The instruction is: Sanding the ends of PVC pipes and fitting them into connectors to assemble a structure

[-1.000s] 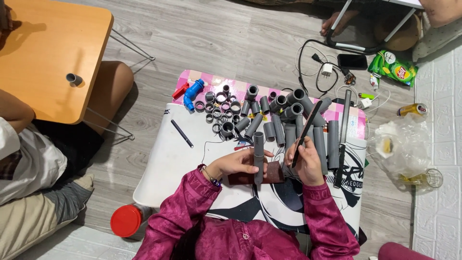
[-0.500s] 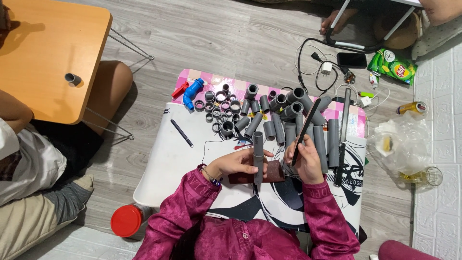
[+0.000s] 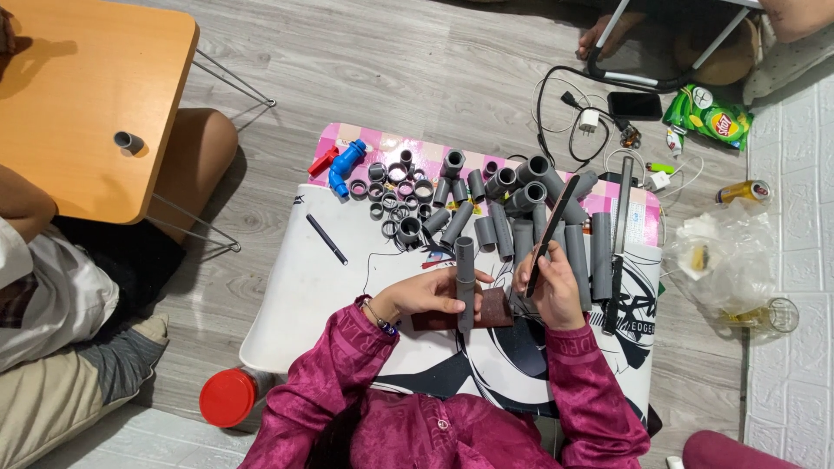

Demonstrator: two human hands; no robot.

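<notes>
Head view, lower centre of frame: the left hand (image 3: 426, 293) closes around a grey pipe piece (image 3: 465, 278), its long axis upright in the picture. The right hand (image 3: 553, 291) grips a thin dark file (image 3: 551, 233), slanting toward the upper right. The file lies just right of the pipe, apart. Loose grey fittings (image 3: 486, 204) lie above on the mat (image 3: 295, 287).

Bright, even light; sharp focus
</notes>
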